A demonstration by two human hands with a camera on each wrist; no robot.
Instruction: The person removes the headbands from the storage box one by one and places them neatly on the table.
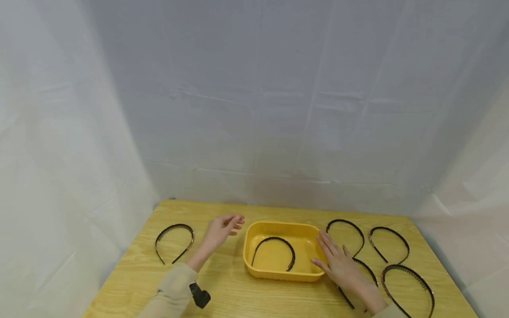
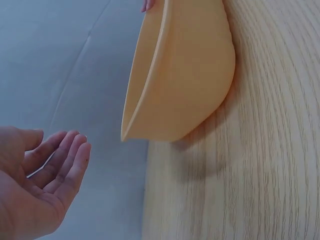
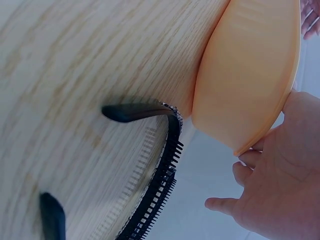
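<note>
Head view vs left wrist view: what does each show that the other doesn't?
Only the head view: the headband inside the yellow tray, five more headbands on the table, one at left and four at right, and the right hand with fingers straight against the tray's right rim.

Only the left wrist view: the left hand's palm side, fingers relaxed and holding nothing, and the tray's outer wall close up.

Both: the tray, the wooden table, the left hand apart from the tray.

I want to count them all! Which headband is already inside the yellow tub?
The headband lying in the yellow tub between both hands. The other five lie outside on the table.
</note>
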